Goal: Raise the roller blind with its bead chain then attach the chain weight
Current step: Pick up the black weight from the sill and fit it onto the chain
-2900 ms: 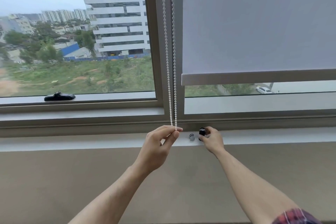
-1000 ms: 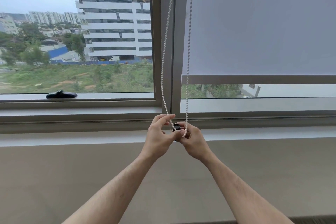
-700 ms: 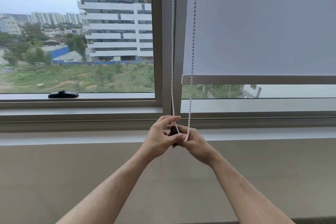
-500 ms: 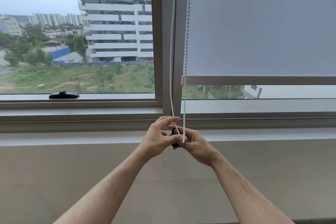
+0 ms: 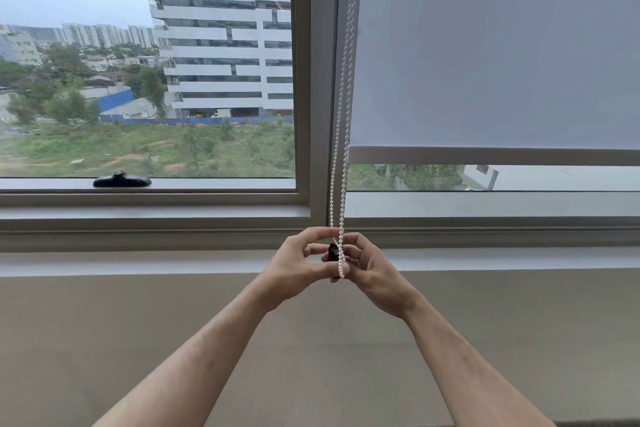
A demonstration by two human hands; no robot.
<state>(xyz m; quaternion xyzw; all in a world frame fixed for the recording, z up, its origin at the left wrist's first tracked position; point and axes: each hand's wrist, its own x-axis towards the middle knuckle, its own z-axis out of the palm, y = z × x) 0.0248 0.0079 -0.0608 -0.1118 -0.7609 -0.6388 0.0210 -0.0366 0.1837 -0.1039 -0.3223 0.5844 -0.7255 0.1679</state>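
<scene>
Beyond the glass, a white high-rise [image 5: 221,28] and scrubby green ground are being framed by a grey window frame [image 5: 317,80], with a black latch handle [image 5: 122,180] lying on the left pane's lower rail. On the right pane, the roller blind [image 5: 495,45] is being kept low, its bottom bar [image 5: 491,155] sitting just above the sill. The white bead chain [image 5: 341,156] is being held taut in front of the frame. At its lower loop, a small black chain weight [image 5: 333,252] is being pinched between the left hand [image 5: 294,269] and right hand [image 5: 372,269], fingers curled and pressed around it, just above the white ledge [image 5: 138,262].
</scene>
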